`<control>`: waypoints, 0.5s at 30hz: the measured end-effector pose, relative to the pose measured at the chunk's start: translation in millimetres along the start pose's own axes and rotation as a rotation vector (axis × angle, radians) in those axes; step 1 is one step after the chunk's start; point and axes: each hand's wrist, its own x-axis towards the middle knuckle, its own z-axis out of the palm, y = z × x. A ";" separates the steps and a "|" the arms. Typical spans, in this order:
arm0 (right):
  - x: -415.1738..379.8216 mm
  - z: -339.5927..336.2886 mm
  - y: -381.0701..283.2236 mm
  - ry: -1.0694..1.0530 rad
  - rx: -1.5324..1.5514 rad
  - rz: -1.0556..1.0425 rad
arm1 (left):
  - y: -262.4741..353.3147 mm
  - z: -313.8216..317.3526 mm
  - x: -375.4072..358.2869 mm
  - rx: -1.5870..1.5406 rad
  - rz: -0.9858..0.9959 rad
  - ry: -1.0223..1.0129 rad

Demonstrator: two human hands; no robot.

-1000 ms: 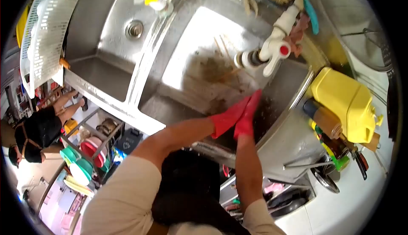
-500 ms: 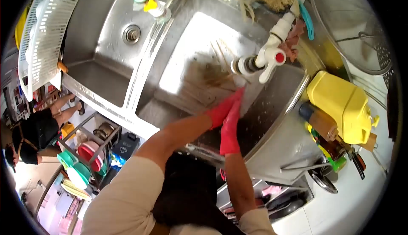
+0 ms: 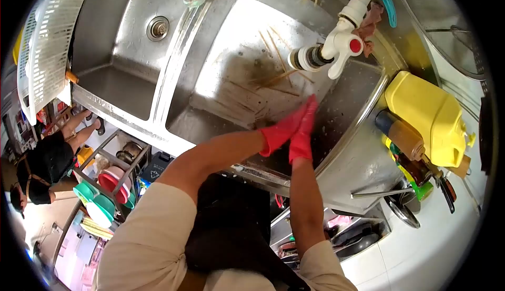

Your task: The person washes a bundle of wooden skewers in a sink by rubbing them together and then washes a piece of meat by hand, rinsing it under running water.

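My left hand (image 3: 281,132) and my right hand (image 3: 303,133), both in pink rubber gloves, are pressed palm to palm above the right sink basin (image 3: 181,88). Their fingers stretch out straight and point away from me. Whether anything lies between the palms is hidden. Beyond the fingertips, several thin wooden sticks (image 3: 278,78), which look like chopsticks, lie scattered on the wet basin floor. A white tap (image 3: 336,49) with a red-centred handle hangs over the basin just past my hands.
On the left is a second basin (image 3: 113,83) with a drain, beside a white plastic basket (image 3: 55,44). A yellow jug (image 3: 426,117) and bottles (image 3: 402,136) stand on the right. A person (image 3: 50,162) and a rack with coloured bowls (image 3: 100,209) are at the far left.
Both gloved hands have moved slightly right, still pressed together. More of the sticks on the basin floor now shows. The view has shifted, with the taps higher in the picture.
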 end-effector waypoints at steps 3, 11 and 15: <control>42.8 -9.9 73.6 -0.018 0.229 -0.174 | 24.8 -4.1 8.7 -0.097 0.021 -0.003; 21.9 -41.3 69.8 0.098 0.234 -0.057 | 19.3 1.6 -6.8 -0.154 0.008 -0.086; 34.8 21.9 -2.0 -0.069 -0.018 -0.030 | 1.8 -17.0 12.9 -0.180 0.051 -0.125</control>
